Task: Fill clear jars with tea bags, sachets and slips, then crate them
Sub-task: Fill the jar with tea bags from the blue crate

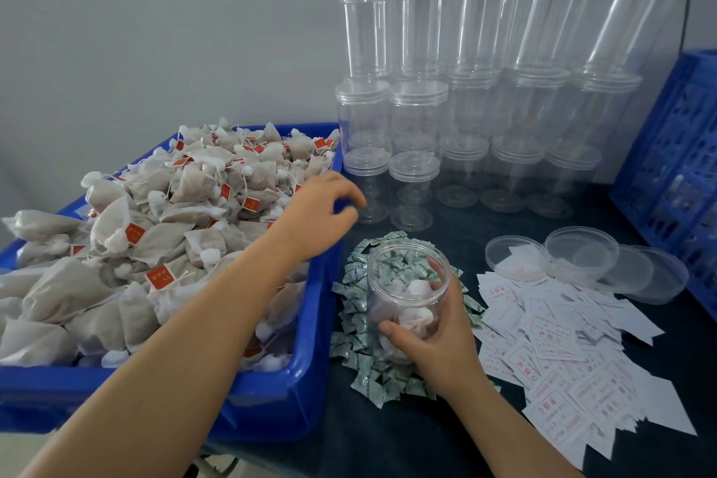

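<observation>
My right hand (434, 338) grips an open clear jar (407, 283), tilted toward me, with a few tea bags inside. The jar sits over a heap of green-and-white sachets (364, 345). My left hand (322, 211) hovers over the right edge of a blue bin (295, 392) heaped with tea bags (163, 229); its fingers are loosely curled and hold nothing. White paper slips (574, 357) with red print lie spread to the right of the jar.
Stacks of empty clear jars (465, 97) stand against the wall at the back. Several loose clear lids (582, 252) lie beyond the slips. A blue crate (675, 182) stands at the right edge. The table has a dark cover.
</observation>
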